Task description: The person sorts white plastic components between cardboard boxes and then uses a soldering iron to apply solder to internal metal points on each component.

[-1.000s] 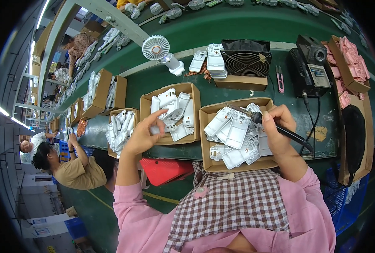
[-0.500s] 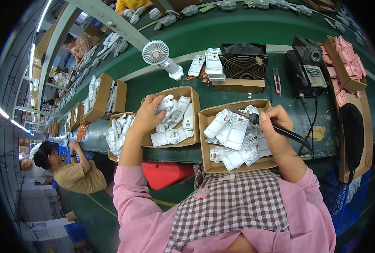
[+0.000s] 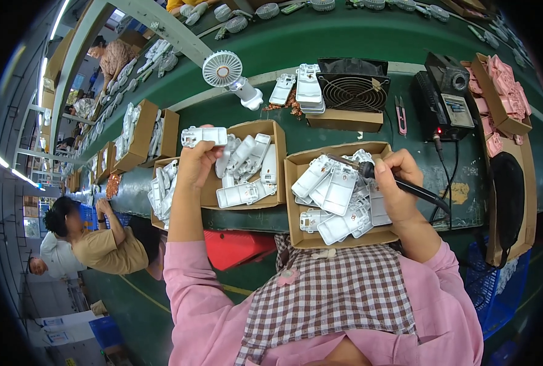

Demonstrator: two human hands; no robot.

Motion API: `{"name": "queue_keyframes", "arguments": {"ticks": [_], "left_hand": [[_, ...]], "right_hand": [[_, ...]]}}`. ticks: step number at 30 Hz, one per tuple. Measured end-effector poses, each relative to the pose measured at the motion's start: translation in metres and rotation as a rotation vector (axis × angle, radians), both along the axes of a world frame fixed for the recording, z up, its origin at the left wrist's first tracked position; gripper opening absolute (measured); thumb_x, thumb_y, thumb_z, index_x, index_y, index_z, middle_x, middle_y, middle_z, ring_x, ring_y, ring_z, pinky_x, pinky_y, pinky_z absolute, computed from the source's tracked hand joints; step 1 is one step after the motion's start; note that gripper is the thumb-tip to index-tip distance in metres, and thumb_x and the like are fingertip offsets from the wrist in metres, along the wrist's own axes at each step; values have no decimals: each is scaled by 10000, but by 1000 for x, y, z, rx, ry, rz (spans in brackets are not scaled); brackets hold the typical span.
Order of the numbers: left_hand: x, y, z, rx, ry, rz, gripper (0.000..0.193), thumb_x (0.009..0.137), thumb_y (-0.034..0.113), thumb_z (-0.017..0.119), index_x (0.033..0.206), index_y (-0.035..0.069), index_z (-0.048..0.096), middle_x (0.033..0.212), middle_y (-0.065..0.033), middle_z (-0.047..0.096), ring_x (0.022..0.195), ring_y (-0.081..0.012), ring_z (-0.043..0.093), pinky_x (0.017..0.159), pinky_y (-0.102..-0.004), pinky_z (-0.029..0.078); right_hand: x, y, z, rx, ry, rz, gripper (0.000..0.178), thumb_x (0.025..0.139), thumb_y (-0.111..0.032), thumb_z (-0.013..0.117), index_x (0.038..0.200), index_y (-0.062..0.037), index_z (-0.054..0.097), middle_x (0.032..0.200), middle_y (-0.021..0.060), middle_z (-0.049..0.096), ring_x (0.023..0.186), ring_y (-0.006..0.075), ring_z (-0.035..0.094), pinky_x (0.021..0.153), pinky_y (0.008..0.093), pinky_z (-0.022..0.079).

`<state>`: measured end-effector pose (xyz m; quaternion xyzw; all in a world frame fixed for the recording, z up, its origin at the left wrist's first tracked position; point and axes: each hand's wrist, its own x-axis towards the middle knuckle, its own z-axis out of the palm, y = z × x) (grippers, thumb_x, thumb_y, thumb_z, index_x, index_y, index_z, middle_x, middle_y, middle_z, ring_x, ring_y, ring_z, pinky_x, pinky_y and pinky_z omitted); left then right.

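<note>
My left hand [image 3: 205, 155] grips a white plastic housing [image 3: 204, 136] and holds it up at the left side of an open cardboard box [image 3: 280, 160]. More white housings [image 3: 247, 160] lie jumbled in that box. In my right hand [image 3: 399, 183] is a soldering iron [image 3: 367, 169] with a black cable, its tip pointing left. The iron is over a second cardboard box [image 3: 294, 227], where white housings [image 3: 338, 191] with small metal contacts are heaped. The fingers of my right hand are closed round the handle.
Behind the boxes stand a small white fan [image 3: 224, 72], a black square fume fan [image 3: 354, 91] and a black soldering station [image 3: 445, 100]. Pink-handled snips [image 3: 401, 116] lie between the last two. Pink parts [image 3: 504, 85] fill a box at right. A co-worker [image 3: 109, 247] sits at left.
My left hand has lifted a white housing from the left box, moved it left and turned it flat. The right hand with the iron has barely moved. A red light now shows on the station.
</note>
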<state>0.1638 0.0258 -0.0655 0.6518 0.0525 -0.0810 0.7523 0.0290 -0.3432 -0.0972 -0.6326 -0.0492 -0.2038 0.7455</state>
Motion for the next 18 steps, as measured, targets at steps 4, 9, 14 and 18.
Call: {"name": "queue_keyframes", "arguments": {"ticks": [4, 9, 14, 18], "left_hand": [[-5, 25, -10, -169, 188, -32, 367, 793, 82, 574, 1142, -22, 532, 972, -148, 634, 798, -222, 622, 706, -311, 525], [-15, 20, 21, -148, 215, -8, 311, 808, 132, 543, 1082, -13, 538, 951, -156, 634, 821, -290, 635, 741, -377, 520], [-14, 46, 15, 199, 250, -81, 227, 834, 115, 583, 1021, -4, 535, 866, -111, 611, 702, -209, 612, 619, -314, 523], [-15, 32, 7, 567, 38, -209, 325, 855, 159, 645, 1136, 11, 578, 1021, -69, 637, 896, -151, 600, 822, -281, 468]], "right_hand": [[-1, 0, 1, 32, 33, 33, 142, 860, -61, 625, 790, -36, 503, 695, -12, 533, 615, 30, 454, 555, 188, 371], [-1, 0, 1, 74, 37, 47, 142, 866, -62, 622, 795, -46, 500, 702, -17, 525, 616, 28, 449, 557, 186, 367], [0, -3, -4, 77, 46, 41, 145, 865, -53, 620, 791, -51, 496, 710, -20, 518, 620, 24, 441, 564, 181, 359], [0, -3, -2, 79, 52, 36, 144, 865, -47, 618, 791, -50, 495, 711, -21, 516, 616, 23, 439, 565, 177, 356]]}}
